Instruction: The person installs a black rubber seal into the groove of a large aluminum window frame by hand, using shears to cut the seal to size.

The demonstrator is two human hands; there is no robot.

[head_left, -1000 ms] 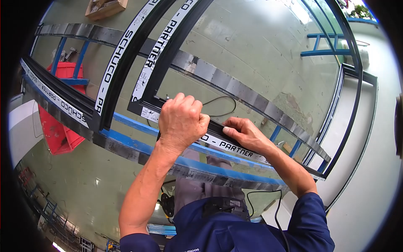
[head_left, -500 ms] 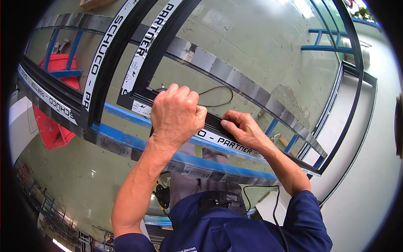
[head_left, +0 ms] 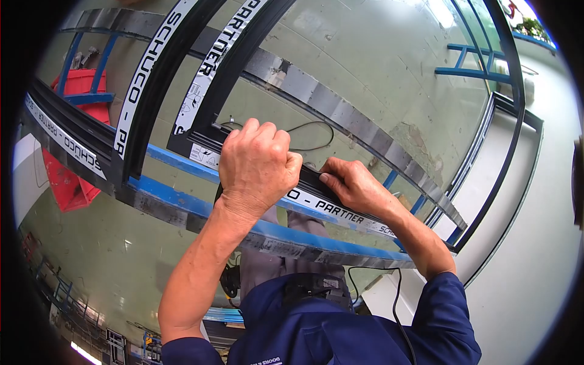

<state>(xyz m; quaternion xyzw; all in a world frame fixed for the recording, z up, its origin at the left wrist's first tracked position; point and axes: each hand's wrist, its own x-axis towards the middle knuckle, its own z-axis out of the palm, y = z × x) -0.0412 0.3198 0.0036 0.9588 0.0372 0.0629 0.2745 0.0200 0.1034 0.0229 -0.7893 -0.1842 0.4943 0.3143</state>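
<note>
Head camera view, looking down over a person's bare arms: the left hand (head_left: 258, 161) is clenched in a fist over the near rail of a black frame (head_left: 337, 213), its fingers curled under and out of sight, so whatever they may enclose cannot be told. Just beside it, the right hand (head_left: 356, 187) bends over the same rail, thumb and forefinger drawn close together at the black inner edge; whether they pinch anything between them cannot be made out. The frame lies across the space in front of the person, its near rail faced with white tape (head_left: 359, 220) lettered "PARTNER", its left side carrying the same lettering away from the fist. Left of that side, apart from it, runs a second black profile (head_left: 129, 131) with tape reading "SCHÜCO". Blue supports (head_left: 267, 234) pass below the rail on the person's side, while a long grey bar (head_left: 340, 109) crosses beyond both hands. A loop of dark cable (head_left: 330, 139) shows through the frame's opening. Farther out, a red bin (head_left: 64, 182) stands at left, and blue trestle bars (head_left: 471, 73) appear at upper right. Navy workwear (head_left: 353, 331) fills the foreground, a black cord (head_left: 396, 298) running down over it.
</note>
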